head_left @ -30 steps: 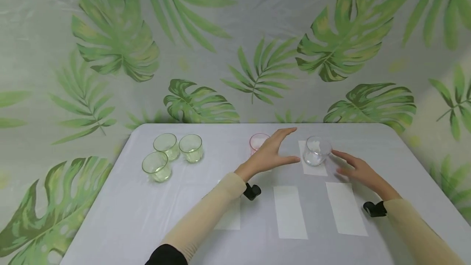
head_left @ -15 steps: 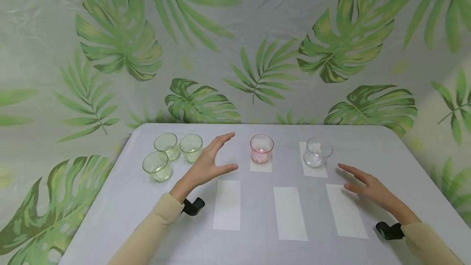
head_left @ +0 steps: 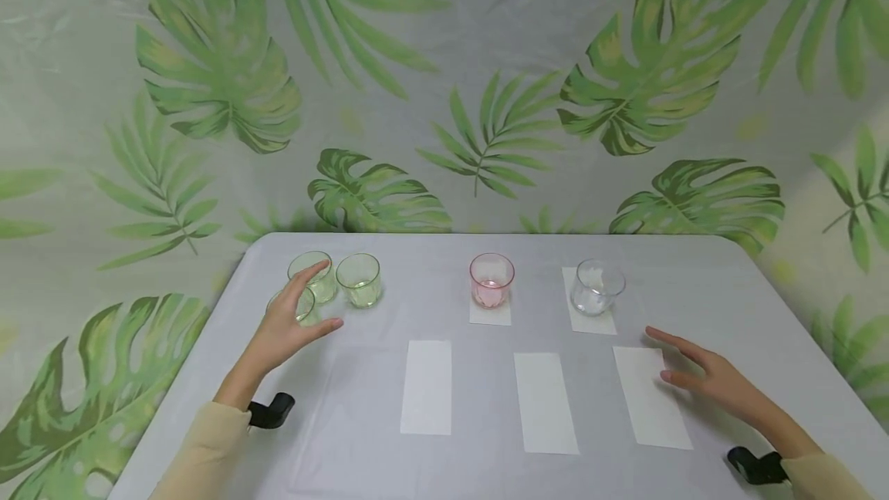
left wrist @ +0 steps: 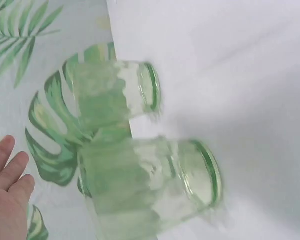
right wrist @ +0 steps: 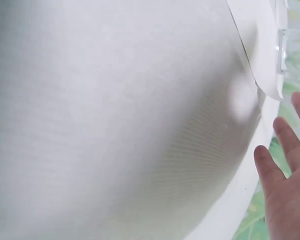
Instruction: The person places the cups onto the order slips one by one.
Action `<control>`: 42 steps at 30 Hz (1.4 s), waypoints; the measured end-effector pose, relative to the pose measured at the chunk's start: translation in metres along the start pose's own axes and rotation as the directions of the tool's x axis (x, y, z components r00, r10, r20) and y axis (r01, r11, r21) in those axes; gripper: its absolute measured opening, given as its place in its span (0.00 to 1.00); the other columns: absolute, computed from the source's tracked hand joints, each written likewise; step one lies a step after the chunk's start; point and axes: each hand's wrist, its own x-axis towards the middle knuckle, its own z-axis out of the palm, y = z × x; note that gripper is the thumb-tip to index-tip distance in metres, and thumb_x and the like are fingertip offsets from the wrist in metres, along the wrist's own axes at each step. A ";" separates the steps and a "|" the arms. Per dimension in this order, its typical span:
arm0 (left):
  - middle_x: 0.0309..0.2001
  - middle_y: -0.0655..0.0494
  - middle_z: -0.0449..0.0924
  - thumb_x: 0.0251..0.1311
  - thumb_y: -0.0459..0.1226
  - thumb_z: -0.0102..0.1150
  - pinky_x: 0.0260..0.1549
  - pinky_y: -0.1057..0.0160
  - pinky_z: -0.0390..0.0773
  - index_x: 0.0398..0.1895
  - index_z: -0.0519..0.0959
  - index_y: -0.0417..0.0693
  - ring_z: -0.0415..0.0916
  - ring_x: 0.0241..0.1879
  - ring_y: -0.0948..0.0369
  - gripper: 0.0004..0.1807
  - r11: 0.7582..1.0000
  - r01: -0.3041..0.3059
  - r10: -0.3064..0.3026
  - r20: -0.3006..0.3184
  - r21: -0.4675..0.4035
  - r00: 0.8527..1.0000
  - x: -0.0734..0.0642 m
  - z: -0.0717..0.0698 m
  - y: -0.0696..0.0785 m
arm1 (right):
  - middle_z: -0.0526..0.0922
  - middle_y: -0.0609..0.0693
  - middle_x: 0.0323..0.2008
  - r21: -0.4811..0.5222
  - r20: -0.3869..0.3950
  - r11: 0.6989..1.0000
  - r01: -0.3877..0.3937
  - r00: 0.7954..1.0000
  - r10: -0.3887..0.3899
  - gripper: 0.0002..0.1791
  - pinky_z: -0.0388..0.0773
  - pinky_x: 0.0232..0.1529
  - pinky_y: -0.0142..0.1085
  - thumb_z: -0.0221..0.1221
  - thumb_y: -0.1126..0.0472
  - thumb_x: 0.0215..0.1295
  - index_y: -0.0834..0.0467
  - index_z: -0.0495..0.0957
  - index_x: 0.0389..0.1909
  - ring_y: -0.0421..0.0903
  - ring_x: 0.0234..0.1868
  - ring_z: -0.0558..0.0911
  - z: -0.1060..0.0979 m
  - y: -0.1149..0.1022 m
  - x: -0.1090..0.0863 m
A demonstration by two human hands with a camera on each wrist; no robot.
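Observation:
My left hand (head_left: 281, 330), fingers spread and holding nothing, is at the group of green glasses on the left of the table. It partly covers the front green glass (head_left: 305, 305); whether it touches that glass I cannot tell. Behind stand another green glass (head_left: 325, 286) and, to its right, a third green glass (head_left: 361, 295). The left wrist view has a large green glass (left wrist: 140, 185) close by, slightly blurred. Over the front right paper my right hand (head_left: 725, 384) hovers with loose, straight fingers, also holding nothing. A pink glass (head_left: 491, 295) and a clear glass (head_left: 590, 301) stand farther back.
White paper rectangles lie on the white table (head_left: 361, 407): a left paper (head_left: 426, 388), a middle paper (head_left: 545, 403) and a right paper (head_left: 649, 400) in front. The pink and clear glasses each stand on a back paper. A leaf-patterned cloth (head_left: 521, 45) hangs behind.
My left hand has swept left from beside the pink glass to the green glasses. My right hand has drawn back from the clear glass, toward the front right.

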 end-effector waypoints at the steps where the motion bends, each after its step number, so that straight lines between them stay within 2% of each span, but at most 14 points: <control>1: 0.70 0.45 0.57 0.50 0.41 0.73 0.58 0.32 0.56 0.73 0.56 0.52 0.51 0.68 0.42 0.48 1.000 0.025 -0.025 0.003 -0.001 1.000 -0.003 -0.005 -0.005 | 0.59 0.26 0.65 -0.001 -0.003 1.000 0.006 1.000 -0.006 0.32 0.57 0.62 0.38 0.60 0.58 0.65 0.52 0.63 0.70 0.16 0.61 0.50 0.001 0.000 -0.002; 6: 0.70 0.40 0.54 0.51 0.41 0.73 0.56 0.30 0.55 0.74 0.54 0.50 0.48 0.68 0.38 0.49 0.993 0.118 -0.118 0.002 0.023 0.993 -0.017 -0.019 -0.031 | 0.59 0.25 0.66 -0.010 -0.016 0.997 0.082 0.996 -0.082 0.34 0.48 0.51 0.11 0.63 0.61 0.62 0.54 0.65 0.69 0.16 0.63 0.50 0.006 0.000 -0.014; 10: 0.69 0.37 0.55 0.50 0.38 0.73 0.57 0.31 0.56 0.73 0.55 0.44 0.50 0.67 0.35 0.49 0.991 0.128 -0.128 -0.021 0.035 0.992 -0.026 -0.022 -0.048 | 0.58 0.23 0.66 -0.054 -0.034 0.990 0.129 0.991 -0.131 0.36 0.46 0.52 0.10 0.66 0.64 0.58 0.56 0.65 0.68 0.17 0.64 0.49 0.009 0.002 -0.021; 16: 0.70 0.36 0.53 0.51 0.36 0.72 0.60 0.37 0.57 0.73 0.54 0.41 0.50 0.66 0.34 0.49 0.988 0.155 -0.155 -0.037 -0.015 0.987 -0.030 -0.021 -0.062 | 0.53 0.18 0.65 -0.062 -0.015 0.993 0.100 0.995 -0.101 0.39 0.42 0.51 0.09 0.67 0.61 0.56 0.53 0.64 0.69 0.15 0.63 0.46 0.011 0.006 -0.029; 19: 0.70 0.37 0.53 0.52 0.35 0.71 0.63 0.45 0.57 0.74 0.53 0.42 0.51 0.67 0.36 0.48 0.985 0.166 -0.167 -0.037 -0.041 0.985 -0.031 -0.021 -0.066 | 0.51 0.19 0.65 -0.049 0.006 0.993 0.103 0.995 -0.103 0.41 0.41 0.52 0.09 0.68 0.61 0.55 0.54 0.63 0.70 0.15 0.63 0.44 0.012 0.008 -0.031; 24: 0.69 0.38 0.57 0.54 0.31 0.69 0.59 0.79 0.57 0.73 0.54 0.41 0.55 0.67 0.41 0.45 0.984 0.156 -0.161 -0.052 -0.086 0.986 -0.030 -0.019 -0.070 | 0.50 0.17 0.65 0.005 0.038 0.995 0.097 0.995 -0.097 0.42 0.36 0.52 0.10 0.67 0.62 0.55 0.55 0.61 0.71 0.14 0.63 0.42 0.015 0.008 -0.034; 25: 0.69 0.38 0.58 0.54 0.31 0.68 0.57 0.83 0.56 0.73 0.54 0.41 0.55 0.66 0.41 0.45 0.984 0.153 -0.159 -0.056 -0.092 0.986 -0.030 -0.019 -0.072 | 0.49 0.16 0.64 0.017 0.043 0.995 0.093 0.995 -0.094 0.42 0.35 0.58 0.16 0.67 0.62 0.55 0.55 0.60 0.71 0.14 0.63 0.41 0.016 0.008 -0.034; 28: 0.69 0.38 0.58 0.54 0.29 0.67 0.59 0.78 0.59 0.73 0.54 0.40 0.57 0.65 0.41 0.44 0.983 0.155 -0.161 -0.060 -0.102 0.985 -0.028 -0.019 -0.067 | 0.49 0.17 0.65 0.036 0.044 0.994 0.106 0.993 -0.107 0.43 0.32 0.67 0.39 0.67 0.64 0.54 0.54 0.60 0.71 0.16 0.64 0.40 0.018 0.010 -0.034; 30: 0.69 0.39 0.59 0.55 0.31 0.68 0.60 0.75 0.61 0.73 0.54 0.41 0.59 0.65 0.42 0.44 0.984 0.150 -0.157 -0.066 -0.099 0.985 -0.028 -0.019 -0.068 | 0.49 0.18 0.66 0.037 0.044 0.992 0.123 0.991 -0.125 0.44 0.29 0.66 0.45 0.67 0.65 0.53 0.54 0.59 0.72 0.18 0.66 0.40 0.018 0.011 -0.034; 31: 0.68 0.40 0.59 0.55 0.32 0.68 0.60 0.75 0.61 0.73 0.55 0.42 0.59 0.64 0.42 0.44 0.984 0.151 -0.158 -0.069 -0.096 0.985 -0.029 -0.018 -0.068 | 0.49 0.19 0.67 0.029 0.042 0.991 0.131 0.990 -0.132 0.45 0.30 0.66 0.45 0.67 0.64 0.52 0.53 0.59 0.72 0.18 0.66 0.40 0.018 0.012 -0.033; 33: 0.68 0.40 0.61 0.55 0.33 0.68 0.59 0.74 0.62 0.73 0.56 0.42 0.61 0.64 0.44 0.44 0.985 0.150 -0.157 -0.079 -0.088 0.985 -0.029 -0.017 -0.072 | 0.49 0.20 0.67 -0.005 0.041 0.985 0.171 0.985 -0.170 0.45 0.30 0.64 0.29 0.68 0.64 0.51 0.55 0.60 0.71 0.20 0.67 0.40 0.019 0.014 -0.033; 35: 0.67 0.41 0.63 0.55 0.35 0.69 0.55 0.81 0.61 0.72 0.58 0.43 0.62 0.64 0.46 0.43 0.985 0.148 -0.155 -0.089 -0.088 0.984 -0.031 -0.016 -0.073 | 0.49 0.21 0.68 -0.044 0.039 0.977 0.211 0.977 -0.209 0.46 0.32 0.57 0.17 0.69 0.64 0.49 0.55 0.60 0.71 0.21 0.67 0.40 0.019 0.015 -0.032; 39: 0.66 0.43 0.65 0.54 0.37 0.70 0.54 0.83 0.60 0.71 0.60 0.43 0.63 0.64 0.53 0.42 0.984 0.153 -0.161 -0.091 -0.089 0.983 -0.033 -0.014 -0.067 | 0.50 0.25 0.70 -0.088 0.040 0.959 0.268 0.963 -0.265 0.47 0.36 0.55 0.14 0.70 0.62 0.46 0.56 0.61 0.70 0.23 0.68 0.41 0.018 0.015 -0.030; 42: 0.66 0.43 0.65 0.54 0.37 0.70 0.55 0.81 0.61 0.71 0.61 0.43 0.63 0.64 0.52 0.41 0.985 0.144 -0.153 -0.083 -0.098 0.985 -0.034 -0.011 -0.059 | 0.51 0.26 0.70 -0.100 0.042 0.953 0.285 0.958 -0.282 0.47 0.36 0.56 0.14 0.70 0.61 0.46 0.56 0.62 0.70 0.24 0.69 0.42 0.018 0.015 -0.030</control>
